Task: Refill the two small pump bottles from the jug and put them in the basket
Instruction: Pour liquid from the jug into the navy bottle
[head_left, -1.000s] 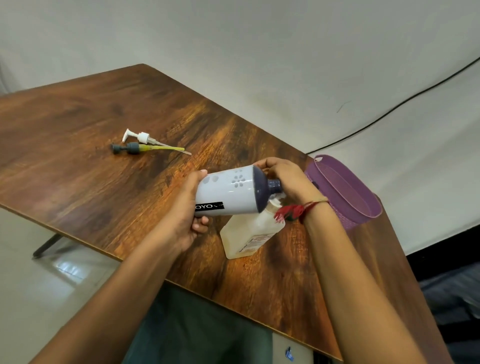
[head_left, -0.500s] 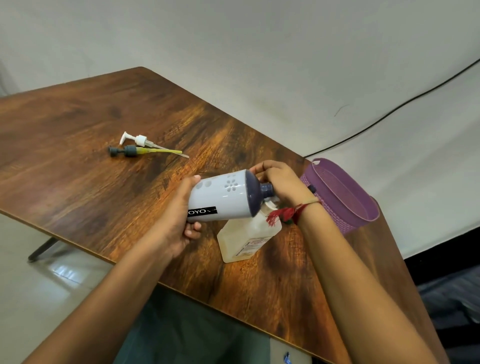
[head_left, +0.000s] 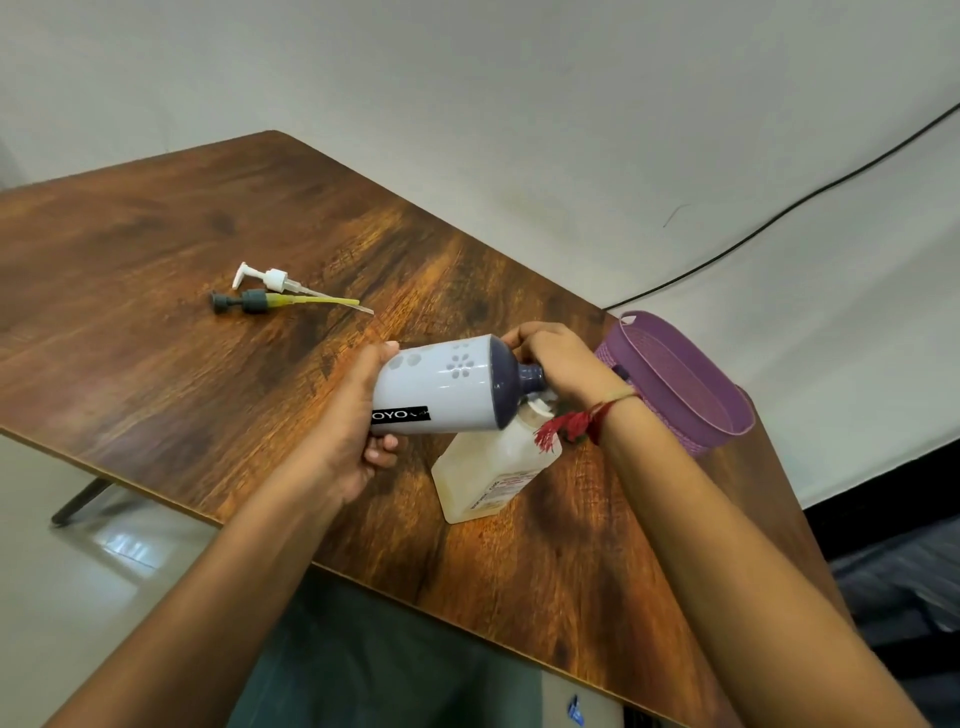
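Note:
My left hand (head_left: 353, 431) grips the base of the white jug (head_left: 441, 389), which has a navy top and lies tilted nearly on its side. Its navy neck (head_left: 530, 375) points right, just above the mouth of a small translucent bottle (head_left: 488, 473) standing on the table with pale liquid inside. My right hand (head_left: 561, 364) curls around the jug's neck and shoulder, and it hides the spot where neck and bottle mouth meet. A white pump head (head_left: 270, 278) and a grey pump head with a yellow tube (head_left: 260, 301) lie at the far left. The purple basket (head_left: 691, 415) stands to the right.
The wooden table (head_left: 182, 364) ends in a near edge running diagonally below my forearms. A black cable (head_left: 779, 213) runs along the white backdrop behind the basket. A small dark part (head_left: 621, 371) shows between my right hand and the basket.
The jug and both hands sit slightly lower and further left in view than a second ago. Both grips are the same, and the pump heads have not moved.

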